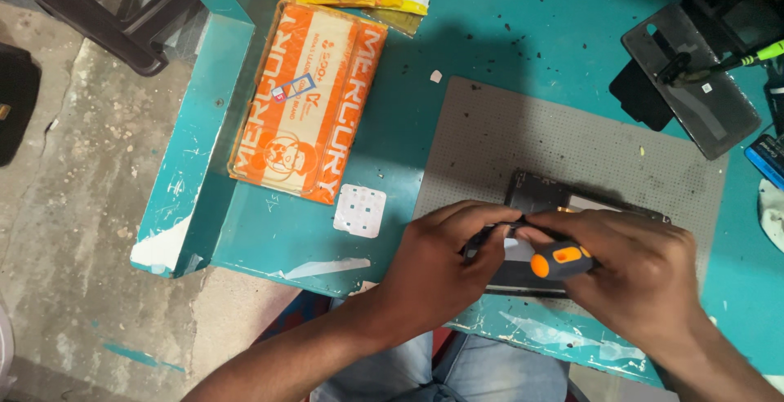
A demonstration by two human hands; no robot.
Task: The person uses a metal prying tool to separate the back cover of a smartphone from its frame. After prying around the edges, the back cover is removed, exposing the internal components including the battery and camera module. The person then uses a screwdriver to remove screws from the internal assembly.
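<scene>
Hands (441, 267) cover the opened phone (543, 194), hiding the screwdriver (559, 260) tip.

We sit at a small phone-repair workbench: a chipped teal table (196, 165) over bare concrete floor (73, 206), a grey perforated work mat (523, 141), an opened phone (563, 198), a detached phone back panel (694, 84) and an orange parts packet (306, 100).

Dim, uneven light, we noted.
We saw a broad shadow across the teal bench (523, 18), mild glare on the orange packet (306, 100), and soft focus at the corners.
</scene>
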